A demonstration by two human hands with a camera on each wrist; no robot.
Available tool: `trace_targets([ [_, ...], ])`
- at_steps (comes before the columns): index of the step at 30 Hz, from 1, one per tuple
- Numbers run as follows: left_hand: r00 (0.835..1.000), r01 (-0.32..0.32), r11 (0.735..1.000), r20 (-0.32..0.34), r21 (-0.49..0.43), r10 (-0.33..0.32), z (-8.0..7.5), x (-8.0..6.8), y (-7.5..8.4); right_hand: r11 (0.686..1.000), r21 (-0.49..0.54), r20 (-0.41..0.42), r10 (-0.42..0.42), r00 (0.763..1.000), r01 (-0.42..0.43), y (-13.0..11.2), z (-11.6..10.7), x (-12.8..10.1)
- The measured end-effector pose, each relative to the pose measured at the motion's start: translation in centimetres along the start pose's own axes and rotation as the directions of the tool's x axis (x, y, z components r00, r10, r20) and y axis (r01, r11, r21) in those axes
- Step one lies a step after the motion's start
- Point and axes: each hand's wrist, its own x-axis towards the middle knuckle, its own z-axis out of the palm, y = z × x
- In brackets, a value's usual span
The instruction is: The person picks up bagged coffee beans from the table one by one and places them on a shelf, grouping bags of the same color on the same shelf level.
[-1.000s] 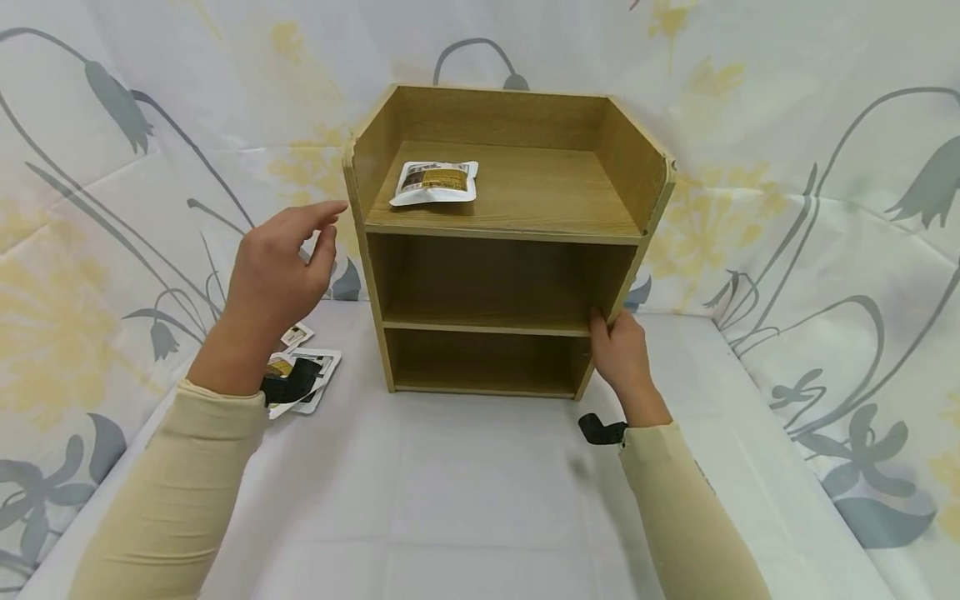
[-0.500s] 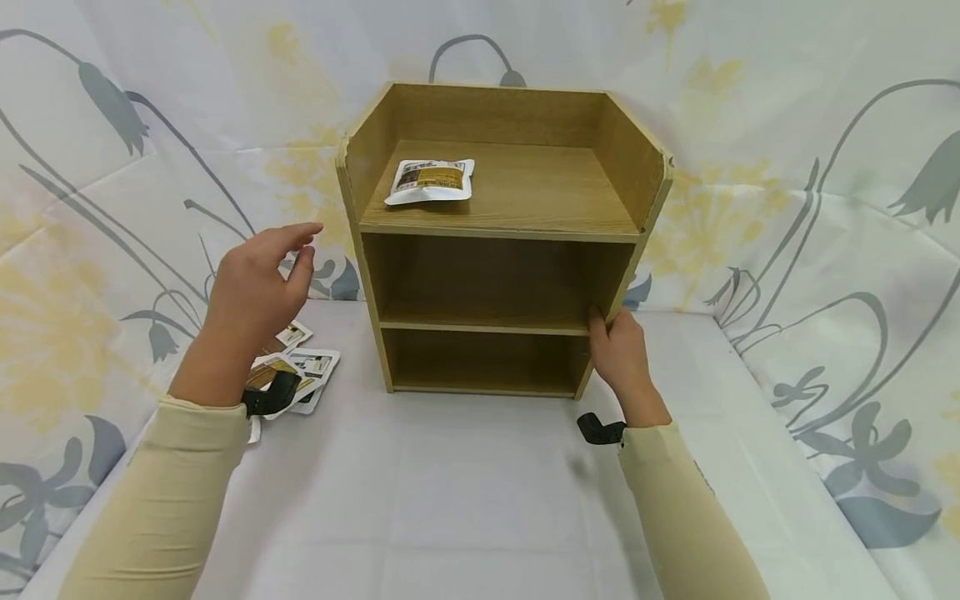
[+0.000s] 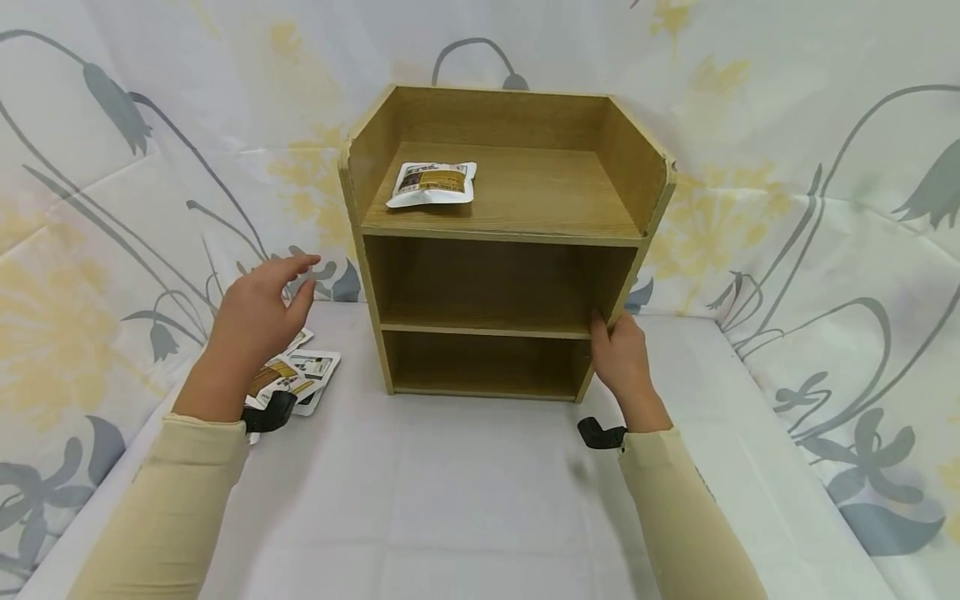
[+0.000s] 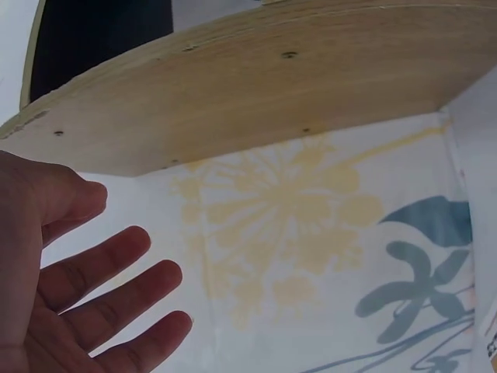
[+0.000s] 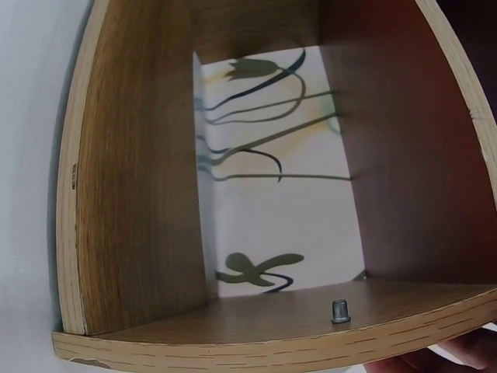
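- So far, one packet (image 3: 432, 183) lay flat on the top tier of the shelf (image 3: 502, 242), towards its left side; judged from that, the stocking had only begun.
- Several more packets (image 3: 296, 375) sat in a loose pile on the table (image 3: 480, 500), left of the shelf and just beneath the left hand (image 3: 258, 321); these looked to be what was left to move.
- That left hand hovered above the pile with fingers (image 4: 109, 287) spread and straight, holding nothing, as the wrist view confirmed.
- At the shelf's right front edge, the right hand (image 3: 621, 354) gripped the side panel near the middle tier, fingers curled round the board, apparently steadying it.
- Both lower tiers showed no packets in the head view.
- Flowered cloth (image 3: 825, 208) draped the wall behind.
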Motion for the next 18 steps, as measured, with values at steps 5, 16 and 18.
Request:
trace_targets([
  [5,0.995,0.058,0.998,0.085,0.014,-0.059,0.2,-0.6,-0.5,1.0,-0.004,-0.014,-0.019,1.0,0.019,0.1,0.1,-0.1],
  [16,0.961,0.147,0.988,0.229,0.051,-0.155,0.8,-1.8,-1.9,1.0,-0.01,-0.009,-0.014,1.0,0.014,-0.1,0.0,-0.2],
  [18,0.956,0.152,0.987,0.246,0.056,-0.161,1.0,-2.0,-2.2,1.0,-0.011,-0.004,-0.009,1.0,0.009,-0.1,-0.1,-0.2],
])
